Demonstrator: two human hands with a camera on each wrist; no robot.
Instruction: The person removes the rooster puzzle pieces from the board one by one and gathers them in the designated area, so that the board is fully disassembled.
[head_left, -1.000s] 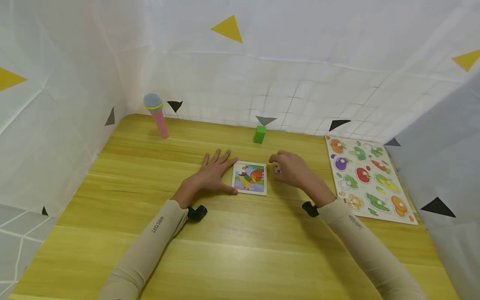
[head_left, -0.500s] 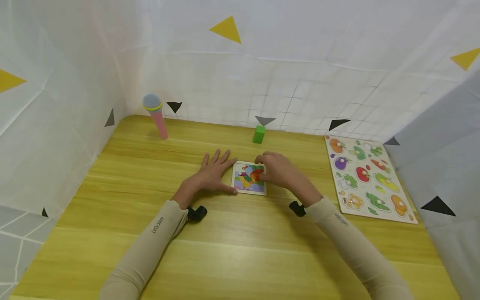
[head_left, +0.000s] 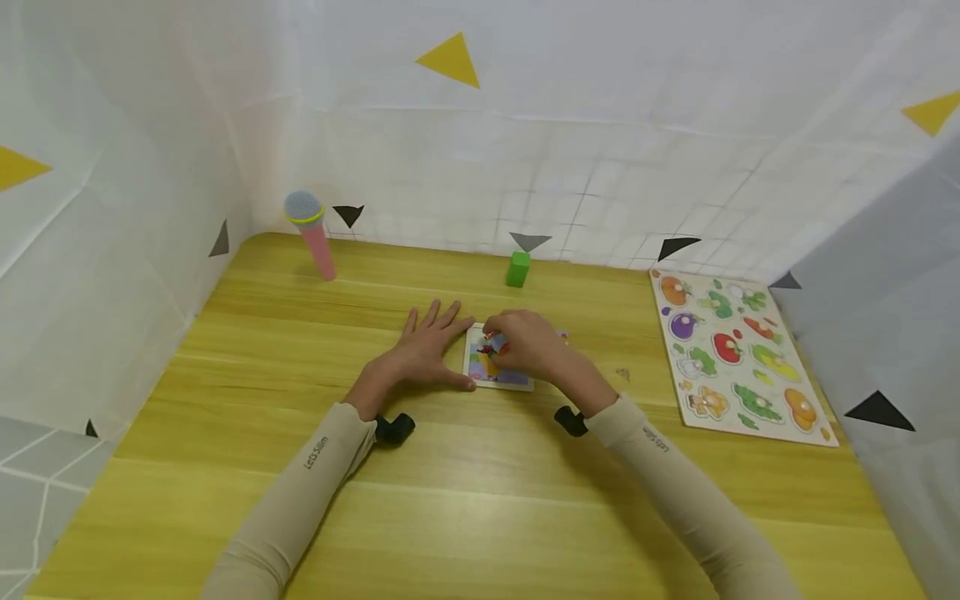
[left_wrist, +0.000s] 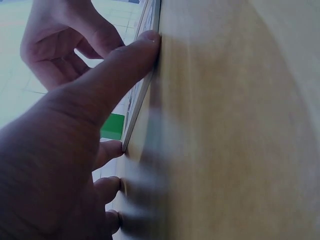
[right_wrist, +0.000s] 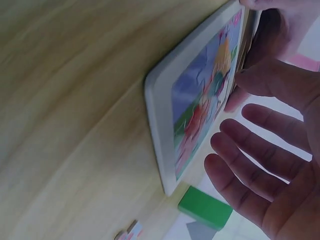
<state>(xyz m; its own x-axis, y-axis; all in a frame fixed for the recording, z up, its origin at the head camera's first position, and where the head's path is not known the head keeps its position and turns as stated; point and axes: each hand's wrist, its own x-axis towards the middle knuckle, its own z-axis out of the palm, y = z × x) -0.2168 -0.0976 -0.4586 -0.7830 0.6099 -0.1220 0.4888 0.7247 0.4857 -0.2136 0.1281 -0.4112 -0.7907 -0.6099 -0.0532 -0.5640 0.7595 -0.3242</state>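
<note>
A small framed picture puzzle (head_left: 513, 386) lies flat on the table. Spread out at its left side, my left hand (head_left: 416, 354) touches the frame's edge with thumb and index finger; the left wrist view shows the thumb (left_wrist: 135, 55) on that edge. My right hand (head_left: 525, 343) is over the puzzle and hides much of the picture. In the right wrist view its thumb (right_wrist: 260, 77) reaches to the picture (right_wrist: 200, 100), while the other fingers (right_wrist: 245, 170) are loosely bent and apart, with no piece visible between them.
Small colourful pieces (head_left: 562, 335) lie just right of the puzzle. A green block (head_left: 518, 270) stands behind it. At the back left is a pink toy microphone (head_left: 318, 250); on the right lies a vegetable peg board (head_left: 750, 358). White sheeting (head_left: 450, 167) borders the table.
My right hand has moved left from beside the small pieces to over the puzzle, uncovering the pieces on its right. The left hand has stayed in place.
</note>
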